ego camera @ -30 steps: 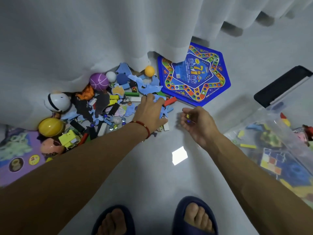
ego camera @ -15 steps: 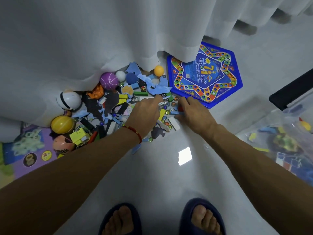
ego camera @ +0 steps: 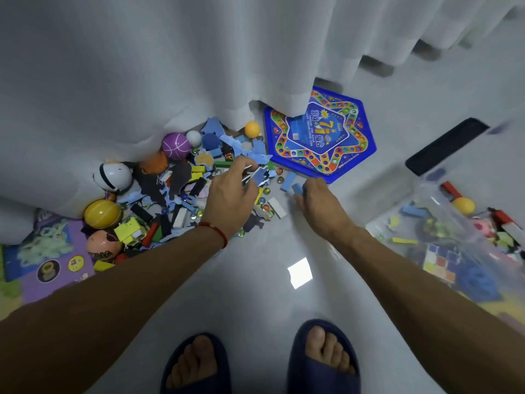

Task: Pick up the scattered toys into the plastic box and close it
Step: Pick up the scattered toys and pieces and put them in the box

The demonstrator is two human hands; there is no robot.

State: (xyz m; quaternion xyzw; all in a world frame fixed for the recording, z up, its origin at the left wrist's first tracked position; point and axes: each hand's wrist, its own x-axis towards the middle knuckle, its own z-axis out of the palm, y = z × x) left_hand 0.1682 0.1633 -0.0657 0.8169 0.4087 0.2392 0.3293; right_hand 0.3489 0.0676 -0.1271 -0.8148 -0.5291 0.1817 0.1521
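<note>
Clear plastic box [ego camera: 443,237] at right, partly filled, not closed; black lid [ego camera: 446,146] seen beyond it, off. Bulk of scattered toys [ego camera: 176,191] left on floor by curtain [ego camera: 170,66]. Flat puzzle pieces [ego camera: 255,174] pinched in left hand [ego camera: 231,194]. Blue block [ego camera: 297,188] gripped by curled fingers of right hand [ego camera: 318,200]. Game board [ego camera: 321,137] untouched. Judged early-to-mid: many loads left, then lid to be fitted.

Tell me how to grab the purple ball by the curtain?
The purple ball is round, so no spot is special. It is wedged against the curtain behind it, with a white ball beside it. Probably best to come from above and the front, cupping fingers over its top and curling them round its sides.
</note>
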